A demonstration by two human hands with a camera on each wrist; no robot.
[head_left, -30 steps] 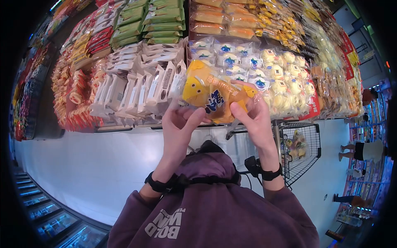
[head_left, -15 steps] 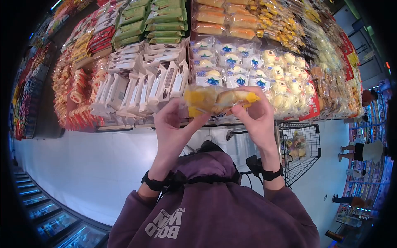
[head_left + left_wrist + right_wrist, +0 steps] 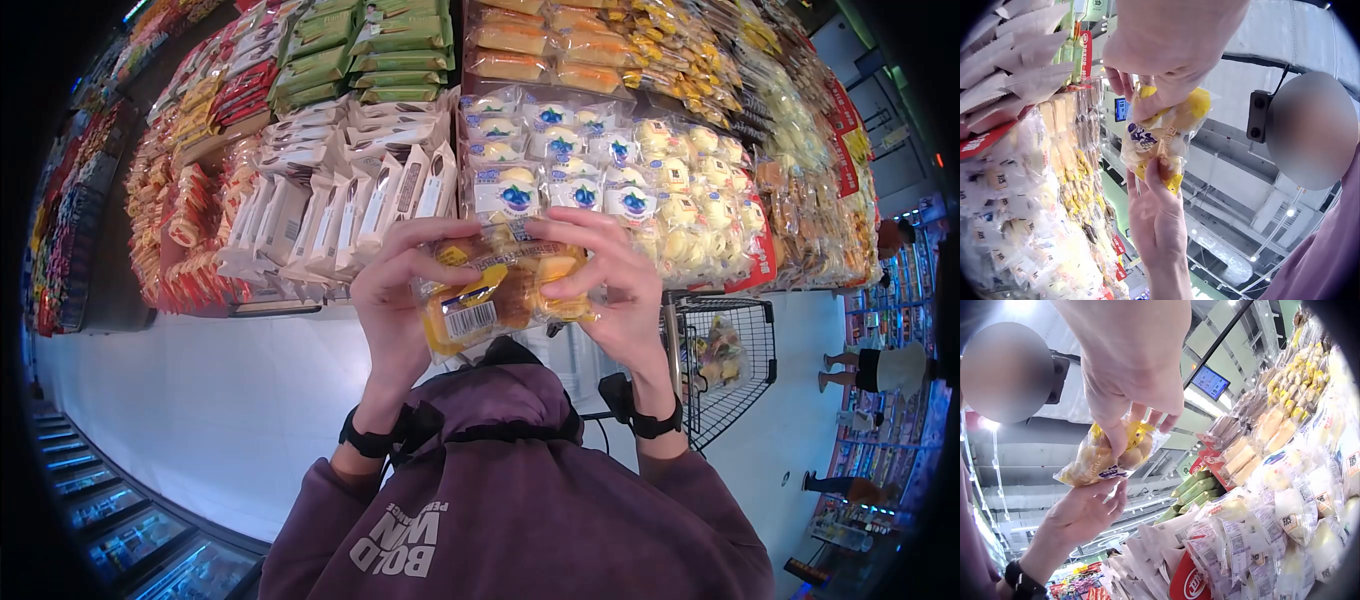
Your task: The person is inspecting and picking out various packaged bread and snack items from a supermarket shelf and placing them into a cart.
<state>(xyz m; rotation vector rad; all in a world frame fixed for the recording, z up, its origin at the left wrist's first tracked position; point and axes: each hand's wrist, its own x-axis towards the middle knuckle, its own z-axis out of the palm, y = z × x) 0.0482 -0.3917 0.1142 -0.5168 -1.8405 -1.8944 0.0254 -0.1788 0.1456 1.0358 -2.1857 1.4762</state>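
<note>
Between both hands is a clear and yellow bag of bread (image 3: 515, 283), its barcode side facing up in the head view. My left hand (image 3: 393, 290) grips the bag's left end, fingers across the upper face. At the opposite end my right hand (image 3: 620, 285) pinches it, fingertips on the wrapper. The left wrist view shows the other face of the bread bag (image 3: 1159, 140) with blue lettering and both thumbs pressed on it. In the right wrist view the bag (image 3: 1110, 453) hangs between the two hands, held up off the display.
Right behind the bag, the display holds blueberry-print packs (image 3: 515, 190), white-wrapped packs (image 3: 380, 200) and round cream buns (image 3: 680, 210). Green packs (image 3: 400, 45) lie farther back. A black wire shopping cart (image 3: 735, 350) with goods stands at right. People (image 3: 890, 365) are farther off.
The bag has been tipped over from its lettered front to its barcode back. Both hands turned with it and came slightly nearer the body, fingers now over its top.
</note>
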